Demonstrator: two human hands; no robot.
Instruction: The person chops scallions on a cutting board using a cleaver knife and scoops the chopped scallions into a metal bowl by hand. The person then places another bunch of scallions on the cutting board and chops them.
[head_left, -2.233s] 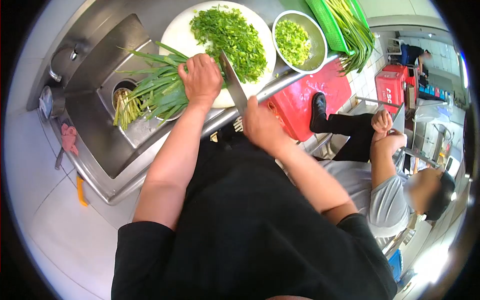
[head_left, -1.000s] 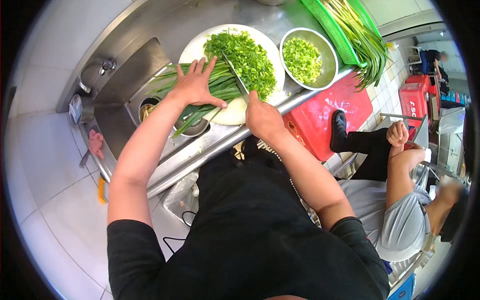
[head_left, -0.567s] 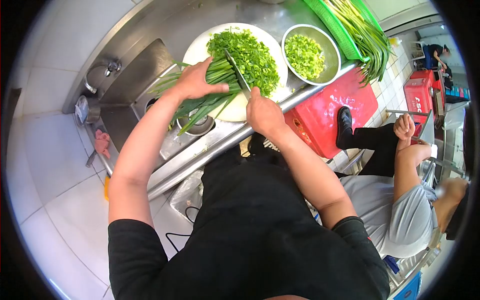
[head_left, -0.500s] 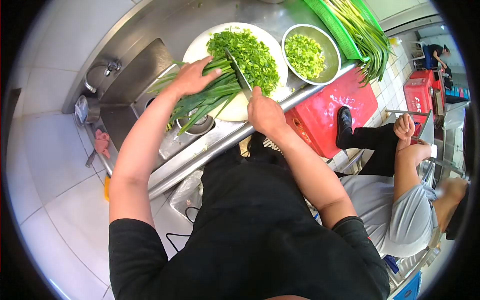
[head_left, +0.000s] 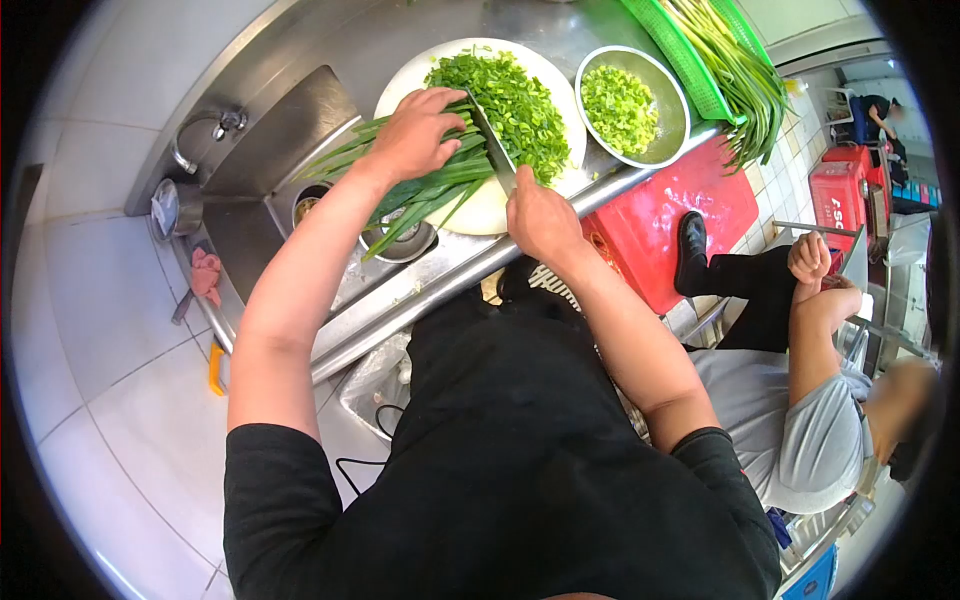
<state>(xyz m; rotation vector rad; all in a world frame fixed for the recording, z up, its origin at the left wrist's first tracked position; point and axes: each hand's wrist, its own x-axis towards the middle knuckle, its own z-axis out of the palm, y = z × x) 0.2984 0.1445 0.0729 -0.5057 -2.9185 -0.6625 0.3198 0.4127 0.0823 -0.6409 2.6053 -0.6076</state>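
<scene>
My right hand point(head_left: 543, 218) is wrapped round the handle of a knife point(head_left: 490, 135), whose blade stands between whole green onions and a chopped pile. My left hand point(head_left: 415, 135) lies curled over the bunch of long green onions point(head_left: 438, 187), its fingertips near the blade. Beneath them is a round white cutting board point(head_left: 400, 90). Chopped green onion point(head_left: 515, 110) covers much of the board's right part. The bunch's leaves stick out past the board's left edge, over the sink side.
A metal bowl point(head_left: 672, 130) of chopped pale green onion stands right of the board. Beyond it is a green basket point(head_left: 690, 65) of long onions. The sink point(head_left: 235, 245) lies left, a red lid point(head_left: 690, 220) below the counter. Another person point(head_left: 800, 430) sits at the right.
My left hand has gone from spread fingers to a curled grip on the bunch and sits closer to the blade. The knife stays beside the bunch. The view has shifted slightly.
</scene>
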